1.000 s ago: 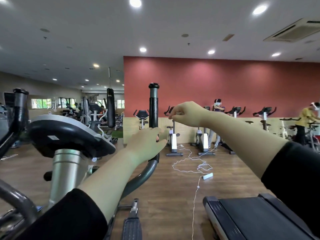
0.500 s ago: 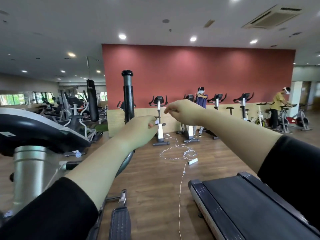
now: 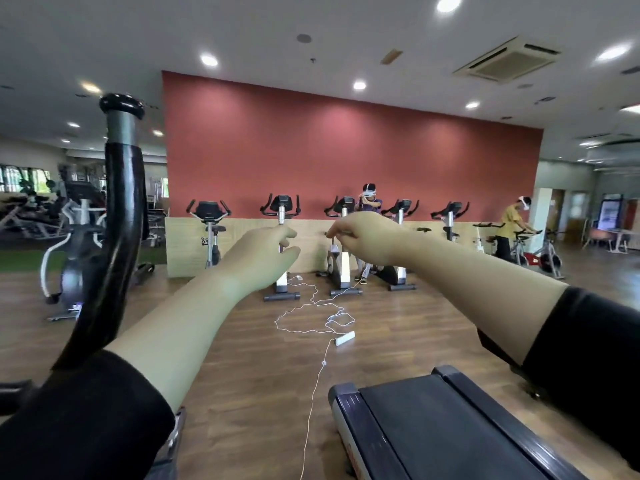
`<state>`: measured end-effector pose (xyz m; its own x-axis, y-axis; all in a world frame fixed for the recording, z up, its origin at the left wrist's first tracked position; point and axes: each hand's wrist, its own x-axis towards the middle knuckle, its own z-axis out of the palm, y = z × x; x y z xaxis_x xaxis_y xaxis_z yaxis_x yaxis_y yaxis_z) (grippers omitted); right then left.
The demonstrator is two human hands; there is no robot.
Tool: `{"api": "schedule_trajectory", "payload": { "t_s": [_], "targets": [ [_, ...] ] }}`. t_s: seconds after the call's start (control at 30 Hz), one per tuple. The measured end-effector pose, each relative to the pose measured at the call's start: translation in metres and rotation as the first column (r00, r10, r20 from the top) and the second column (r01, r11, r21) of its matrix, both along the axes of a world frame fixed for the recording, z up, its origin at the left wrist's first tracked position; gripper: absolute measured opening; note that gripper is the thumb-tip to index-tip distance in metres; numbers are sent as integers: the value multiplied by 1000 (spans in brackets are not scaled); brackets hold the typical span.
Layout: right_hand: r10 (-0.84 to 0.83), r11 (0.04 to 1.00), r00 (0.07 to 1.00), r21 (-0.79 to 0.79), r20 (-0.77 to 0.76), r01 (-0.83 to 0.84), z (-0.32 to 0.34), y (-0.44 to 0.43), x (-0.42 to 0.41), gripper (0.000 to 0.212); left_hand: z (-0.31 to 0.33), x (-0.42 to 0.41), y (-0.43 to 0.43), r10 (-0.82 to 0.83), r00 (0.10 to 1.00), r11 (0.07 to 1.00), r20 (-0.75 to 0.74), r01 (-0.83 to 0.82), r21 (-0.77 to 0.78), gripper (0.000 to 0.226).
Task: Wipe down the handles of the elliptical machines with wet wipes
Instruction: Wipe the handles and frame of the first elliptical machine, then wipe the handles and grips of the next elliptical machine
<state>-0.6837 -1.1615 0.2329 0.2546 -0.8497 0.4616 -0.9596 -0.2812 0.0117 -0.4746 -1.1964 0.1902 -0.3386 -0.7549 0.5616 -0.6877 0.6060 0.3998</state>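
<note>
Both arms are held out at chest height in open air. The left hand (image 3: 263, 252) shows its back, and its fingers (image 3: 289, 237) are loosely curled with nothing visible in them. The right hand (image 3: 367, 242) has its fingers (image 3: 334, 233) drawn together as if in a pinch, but I cannot tell whether they hold anything. No wet wipe can be made out.

The elliptical handle (image 3: 121, 220) stands well to the left of the left fingers and apart from both hands. It is a tall curved tube in black grip covering, with a bare grey metal collar (image 3: 123, 131) and a rounded black cap (image 3: 121, 105) above that.

The handle looks rigid and fixed to the machine, so it should bear firm rubbing, though the swing arm may rock. The grip looks smooth and faintly glossy, likely rubber or foam. Wrapping a wipe around it and sliding along the curve would probably suit it. A wipe would be limp, light and apt to bunch.

Below the right fingers lies a dark treadmill deck (image 3: 433, 427). Beneath and beyond both hands, a thin white cable (image 3: 311, 306) snakes across the wooden floor.
</note>
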Motion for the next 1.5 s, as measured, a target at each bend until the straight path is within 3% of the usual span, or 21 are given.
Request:
{"api": "schedule_trajectory", "payload": {
  "t_s": [0.13,0.23,0.33,0.43,0.73,1.0,1.17,1.27,1.5],
  "targets": [
    [-2,999,1000,-34,-10,1,-10,-50,-28,36,-10,-21,-47,65,998,998,23,-65,16,42],
    [11,997,1000,-76,4,-11,-16,-88,-42,35,-15,-7,-81,213,955,972,205,-188,-138,43],
    [42,995,996,-91,82,-35,-7,-124,-45,35,-8,23,-115,278,919,957,280,-242,-159,46],
    [107,992,988,-79,115,-99,-5,-156,-34,36,-4,40,-138,268,928,962,257,-243,-125,47],
    [187,978,976,-111,108,-175,-23,-280,5,36,-10,18,-235,215,977,974,-3,-215,-73,49],
    [271,957,961,-128,64,-261,-27,-433,32,34,-5,26,-395,245,969,960,22,-239,-146,46],
    [318,940,946,-152,71,-304,-6,-542,55,34,16,62,-498,344,933,932,103,-327,-154,47],
    [357,919,930,-211,88,-333,-3,-597,70,30,25,82,-540,383,918,917,108,-363,-168,46],
    [468,877,877,-174,110,-447,-9,-692,115,26,20,123,-607,469,874,880,125,-450,-154,45]
  ]
}}
